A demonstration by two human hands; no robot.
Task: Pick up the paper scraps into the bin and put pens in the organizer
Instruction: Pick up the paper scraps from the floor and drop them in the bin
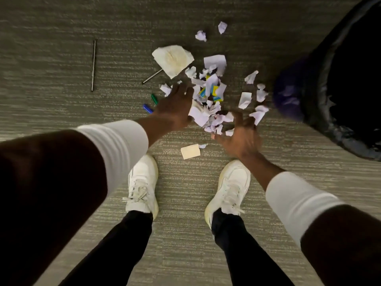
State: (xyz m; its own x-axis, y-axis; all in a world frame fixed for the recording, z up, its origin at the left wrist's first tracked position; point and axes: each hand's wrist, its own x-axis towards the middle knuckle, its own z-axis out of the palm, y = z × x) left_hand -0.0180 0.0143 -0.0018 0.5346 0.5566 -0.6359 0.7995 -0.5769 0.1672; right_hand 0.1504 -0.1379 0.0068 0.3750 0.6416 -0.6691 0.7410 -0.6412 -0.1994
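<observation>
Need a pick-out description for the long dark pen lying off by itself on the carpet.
Start at the pile of torn white paper scraps in the middle of the grey carpet and look well left of it. The long thin dark pen lies alone there, pointing straight away from the person, touching no paper.

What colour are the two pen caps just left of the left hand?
One green, one blue; head view.

No legible text, label, brand, number or sign anywhere. Blue and yellow printed bits [210, 92] among the paper scraps [208, 116] too blurred and small to read; nothing readable on the white shoes [142, 182] either.
</observation>
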